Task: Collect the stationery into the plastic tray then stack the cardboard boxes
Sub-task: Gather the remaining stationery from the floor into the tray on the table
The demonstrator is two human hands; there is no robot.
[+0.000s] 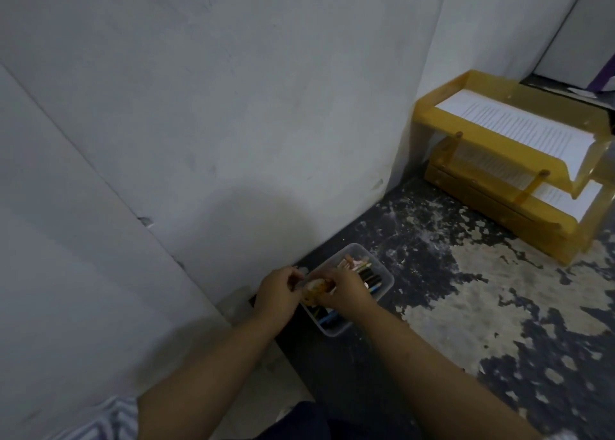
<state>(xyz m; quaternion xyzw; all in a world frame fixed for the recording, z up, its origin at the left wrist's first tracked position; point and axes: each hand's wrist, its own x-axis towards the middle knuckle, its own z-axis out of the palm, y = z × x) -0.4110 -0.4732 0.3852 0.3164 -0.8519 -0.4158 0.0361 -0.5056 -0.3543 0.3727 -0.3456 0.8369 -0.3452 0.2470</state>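
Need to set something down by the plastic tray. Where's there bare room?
Free: the worn dark surface between the plastic tray and the yellow paper trays. Crowded: over the tray, where the left hand and right hand hold an orange item; the wall hems its left side.

We see a yellow translucent plastic two-tier paper rack at frame right. White printed paper sheets lie in its top tier, more white sheets in the lower tier. The rack stands on a dark worn surface; pale peeled patches spread in front of the rack. A white scuffed plaster wall runs left of and behind the rack, touching its back corner. A purple strip shows beyond the rack, too blurred to identify.
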